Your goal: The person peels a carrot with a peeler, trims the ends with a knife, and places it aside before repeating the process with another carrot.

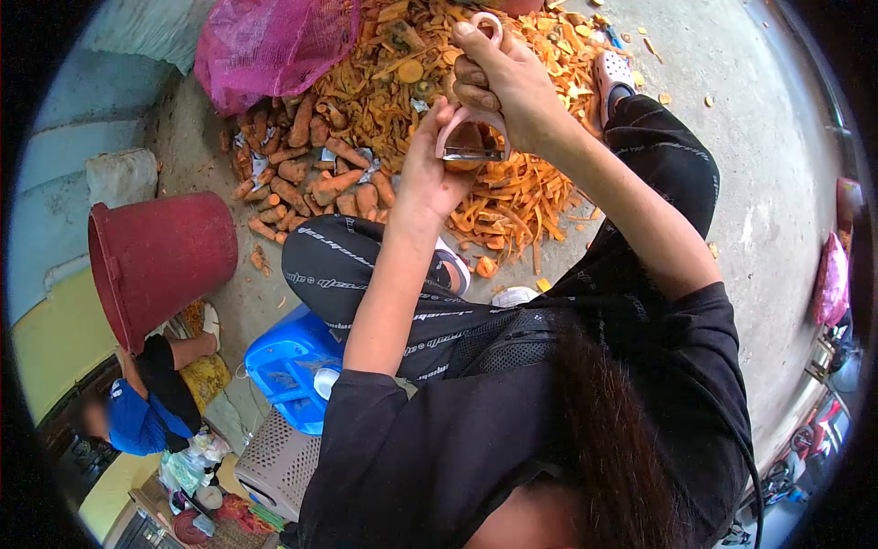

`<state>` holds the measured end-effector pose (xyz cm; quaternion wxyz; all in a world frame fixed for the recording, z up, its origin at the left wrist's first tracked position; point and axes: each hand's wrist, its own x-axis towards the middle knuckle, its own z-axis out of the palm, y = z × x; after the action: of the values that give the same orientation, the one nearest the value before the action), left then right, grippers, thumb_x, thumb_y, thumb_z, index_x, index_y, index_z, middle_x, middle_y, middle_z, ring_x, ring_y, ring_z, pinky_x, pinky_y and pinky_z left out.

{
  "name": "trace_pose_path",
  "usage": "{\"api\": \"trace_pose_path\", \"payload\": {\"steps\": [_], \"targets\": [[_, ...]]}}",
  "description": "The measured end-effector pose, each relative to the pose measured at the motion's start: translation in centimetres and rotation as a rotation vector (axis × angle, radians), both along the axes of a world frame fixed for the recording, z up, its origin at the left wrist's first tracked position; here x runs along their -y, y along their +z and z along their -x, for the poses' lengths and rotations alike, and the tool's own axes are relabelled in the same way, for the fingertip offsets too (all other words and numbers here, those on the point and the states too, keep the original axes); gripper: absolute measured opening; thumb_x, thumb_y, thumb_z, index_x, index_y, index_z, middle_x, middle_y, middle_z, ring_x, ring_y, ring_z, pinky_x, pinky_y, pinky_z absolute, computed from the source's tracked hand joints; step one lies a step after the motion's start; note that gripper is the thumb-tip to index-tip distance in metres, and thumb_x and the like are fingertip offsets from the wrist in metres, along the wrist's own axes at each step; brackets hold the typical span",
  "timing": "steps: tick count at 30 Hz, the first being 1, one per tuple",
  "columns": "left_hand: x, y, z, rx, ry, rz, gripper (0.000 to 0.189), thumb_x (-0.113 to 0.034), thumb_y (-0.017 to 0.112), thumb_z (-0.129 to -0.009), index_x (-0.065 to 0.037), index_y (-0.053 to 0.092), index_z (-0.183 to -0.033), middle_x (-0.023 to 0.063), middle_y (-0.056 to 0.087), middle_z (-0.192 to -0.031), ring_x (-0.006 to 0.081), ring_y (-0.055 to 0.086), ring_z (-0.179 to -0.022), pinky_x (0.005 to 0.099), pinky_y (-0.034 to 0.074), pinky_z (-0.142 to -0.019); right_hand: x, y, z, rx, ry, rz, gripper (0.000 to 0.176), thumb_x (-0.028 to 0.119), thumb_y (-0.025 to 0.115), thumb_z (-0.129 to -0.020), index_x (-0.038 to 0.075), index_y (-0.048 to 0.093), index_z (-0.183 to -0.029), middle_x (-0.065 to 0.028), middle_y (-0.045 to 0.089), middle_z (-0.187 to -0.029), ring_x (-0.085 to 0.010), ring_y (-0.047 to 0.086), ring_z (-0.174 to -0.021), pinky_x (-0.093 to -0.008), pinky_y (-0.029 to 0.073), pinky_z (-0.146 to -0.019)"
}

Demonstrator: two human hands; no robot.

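Observation:
My right hand (501, 80) grips a pink peeler (468, 128), its blade resting against a carrot (466, 145) that is mostly hidden. My left hand (428, 172) holds that carrot from below, fingers curled round it. Both hands are raised above a heap of orange carrot peelings (512, 203) on the concrete floor. Several unpeeled, dirty carrots (306, 178) lie just left of the hands. My knees in black printed trousers (338, 265) sit under my arms.
A pink mesh sack (265, 46) lies behind the carrots. A red bucket (160, 261) stands tipped at the left, with a blue plastic stool (288, 361) and a grey basket (279, 462) below it. Another person in blue (137, 416) crouches at the lower left.

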<state>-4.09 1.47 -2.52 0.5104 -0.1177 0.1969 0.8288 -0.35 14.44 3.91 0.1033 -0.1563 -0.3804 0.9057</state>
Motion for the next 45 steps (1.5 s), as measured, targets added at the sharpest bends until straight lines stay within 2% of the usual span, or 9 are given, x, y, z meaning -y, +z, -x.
{"api": "trace_pose_path", "payload": {"steps": [12,16,19,20,29,33,37,43,45], "targets": [[-0.2,0.0,-1.1,-0.089,-0.022,-0.108,0.017,-0.027,0.045,-0.095,-0.015,0.056,-0.097,0.001,0.061,-0.095,0.0136,0.059,-0.088,0.0349,0.051,-0.077,-0.4,-0.2,0.2,0.103,0.047,-0.004,0.016,0.021,0.054,-0.093,0.013,0.042,-0.085,0.0059,0.04,-0.063,-0.0017,0.037,-0.045,-0.0163,0.039,-0.04],[-1.0,3.6,-3.4,-0.26,-0.048,0.136,0.034,-0.031,0.036,-0.1,-0.019,0.043,-0.131,-0.0028,0.053,-0.099,0.0081,0.053,-0.079,0.0246,0.049,-0.066,-3.6,-1.4,1.7,-0.044,-0.011,-0.046,0.019,0.023,0.054,-0.093,0.01,0.043,-0.085,0.005,0.043,-0.064,-0.0016,0.043,-0.05,-0.0168,0.042,-0.043],[-0.8,2.8,-2.7,-0.283,-0.1,0.085,0.034,-0.031,0.034,-0.1,-0.014,0.044,-0.128,-0.0016,0.053,-0.101,0.0107,0.054,-0.084,0.0264,0.05,-0.069,-3.8,-0.3,2.1,0.123,-0.046,0.003,0.016,0.023,0.048,-0.096,0.014,0.038,-0.087,0.003,0.034,-0.064,-0.0068,0.033,-0.047,-0.0216,0.032,-0.041],[-0.9,2.6,-2.6,-0.204,-0.039,0.169,0.031,-0.033,0.038,-0.099,-0.006,0.049,-0.111,0.0088,0.055,-0.085,0.0173,0.054,-0.072,0.0304,0.048,-0.06,-4.6,-1.7,2.4,0.101,-0.046,-0.049,0.014,0.021,0.048,-0.095,0.013,0.039,-0.088,0.0021,0.037,-0.066,-0.0077,0.035,-0.048,-0.023,0.037,-0.04],[0.0,2.5,-2.3,-0.326,-0.101,0.245,0.035,-0.034,0.042,-0.097,-0.007,0.047,-0.118,0.0041,0.057,-0.091,0.0133,0.056,-0.075,0.0295,0.049,-0.062,-8.0,0.3,4.0,0.138,-0.438,-0.559,0.013,0.023,0.045,-0.095,0.01,0.04,-0.094,-0.005,0.044,-0.074,-0.0124,0.047,-0.055,-0.0268,0.045,-0.037],[-0.4,2.3,-1.7,-0.264,-0.042,0.429,0.031,-0.033,0.04,-0.098,-0.011,0.05,-0.117,0.0016,0.059,-0.099,0.0132,0.056,-0.09,0.0317,0.047,-0.08,-5.6,2.4,2.1,0.112,-0.031,-0.672,0.021,0.028,0.045,-0.096,0.009,0.038,-0.092,-0.003,0.046,-0.07,-0.0095,0.048,-0.057,-0.023,0.04,-0.037],[-0.8,3.8,-1.9,-0.206,-0.01,0.461,0.034,-0.036,0.034,-0.099,-0.013,0.051,-0.117,0.0017,0.058,-0.104,0.0138,0.055,-0.096,0.0331,0.044,-0.087,-3.3,-2.3,1.1,0.285,0.275,-1.498,0.068,0.06,0.061,-0.079,-0.004,0.049,-0.097,-0.0154,0.061,-0.084,-0.0262,0.061,-0.08,-0.034,0.05,-0.074],[0.2,1.8,-1.0,-0.226,0.0,0.327,0.028,-0.032,0.041,-0.098,-0.012,0.051,-0.114,0.0023,0.058,-0.099,0.0136,0.058,-0.086,0.0295,0.048,-0.077,-4.0,-1.9,1.0,0.33,0.465,-1.339,0.041,0.039,0.061,-0.083,0.001,0.054,-0.098,-0.0216,0.063,-0.081,-0.0322,0.066,-0.076,-0.0416,0.051,-0.067],[0.2,2.0,-0.9,-0.247,0.045,0.389,0.03,-0.032,0.041,-0.098,-0.01,0.05,-0.115,0.0036,0.058,-0.098,0.0135,0.058,-0.084,0.0287,0.049,-0.076,-5.1,-4.7,1.1,0.253,-0.194,-1.815,0.03,0.031,0.057,-0.089,0.003,0.053,-0.098,-0.0128,0.06,-0.073,-0.0192,0.064,-0.067,-0.0361,0.051,-0.056]]}}
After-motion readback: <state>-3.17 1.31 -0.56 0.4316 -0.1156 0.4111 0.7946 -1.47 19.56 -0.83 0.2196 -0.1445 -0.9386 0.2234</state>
